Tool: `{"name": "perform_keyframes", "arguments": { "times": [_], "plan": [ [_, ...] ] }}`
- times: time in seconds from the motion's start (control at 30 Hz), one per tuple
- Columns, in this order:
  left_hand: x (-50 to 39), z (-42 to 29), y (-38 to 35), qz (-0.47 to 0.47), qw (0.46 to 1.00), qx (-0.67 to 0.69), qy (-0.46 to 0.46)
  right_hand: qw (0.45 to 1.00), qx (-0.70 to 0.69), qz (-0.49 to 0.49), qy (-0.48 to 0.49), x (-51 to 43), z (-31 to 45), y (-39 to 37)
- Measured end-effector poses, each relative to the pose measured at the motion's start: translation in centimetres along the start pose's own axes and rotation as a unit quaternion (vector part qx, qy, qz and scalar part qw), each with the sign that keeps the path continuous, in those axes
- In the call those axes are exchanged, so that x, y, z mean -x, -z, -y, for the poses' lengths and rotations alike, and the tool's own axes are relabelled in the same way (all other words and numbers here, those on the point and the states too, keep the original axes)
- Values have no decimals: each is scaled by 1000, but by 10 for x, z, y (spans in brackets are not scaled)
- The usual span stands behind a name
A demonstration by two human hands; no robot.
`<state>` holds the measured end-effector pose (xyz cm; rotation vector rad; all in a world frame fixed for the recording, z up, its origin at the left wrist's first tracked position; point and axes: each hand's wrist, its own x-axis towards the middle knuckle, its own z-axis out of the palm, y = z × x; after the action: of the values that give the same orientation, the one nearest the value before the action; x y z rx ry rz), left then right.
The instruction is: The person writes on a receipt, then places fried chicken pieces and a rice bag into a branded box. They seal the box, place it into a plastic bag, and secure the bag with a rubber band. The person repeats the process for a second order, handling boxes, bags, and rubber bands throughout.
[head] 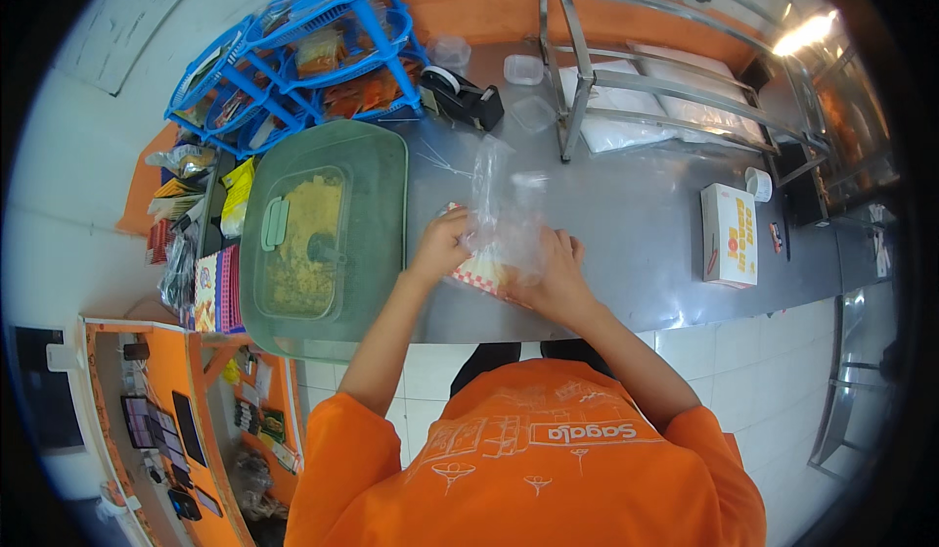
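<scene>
A clear plastic bag (490, 187) stands up between my hands over the steel table. Under and partly inside its film is a paper food wrapper or tray (475, 277) with a red-and-white checked edge and pale contents that I cannot make out. My left hand (442, 245) grips the bag and the wrapper's side, fingers curled in. On the other side, my right hand (561, 283) has its fingers around the bag's lower right part, close to the wrapper. Crumpled film hides some fingertips and much of the wrapper.
Left of my hands, a green lidded container (389, 217) holds yellow crumbly food. Behind it stand blue tiered baskets (367, 26) of packets. A black tape dispenser (477, 107), plastic tubs (523, 70) and a metal rack (576, 118) line the back. At right sits a printed box (728, 235).
</scene>
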<state>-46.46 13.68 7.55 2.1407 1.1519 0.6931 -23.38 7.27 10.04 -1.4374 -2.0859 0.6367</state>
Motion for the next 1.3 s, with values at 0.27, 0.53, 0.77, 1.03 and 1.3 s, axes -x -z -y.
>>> {"name": "perform_keyframes", "arguments": {
  "times": [0.27, 0.53, 0.77, 1.03, 1.3],
  "plan": [
    [20, -71, -86, -295, 930, 189, 110, 977, -196, 70, 34, -20, -41, 10],
    [-9, -60, -23, 42, 989, -139, -42, 995, -65, -15, 79, -34, -21, 42],
    [-25, -53, -91, -65, 996, 31, -45, 995, 50, 81, 10, -20, 47, 34],
    [-35, -113, -48, -112, 765, 630, 77, 949, -122, -185, 226, 46, -68, 84],
    [-47, -193, -2, -222, 838, 321, 381, 727, -679, -43, -90, -25, -9, 12]
  ]
}}
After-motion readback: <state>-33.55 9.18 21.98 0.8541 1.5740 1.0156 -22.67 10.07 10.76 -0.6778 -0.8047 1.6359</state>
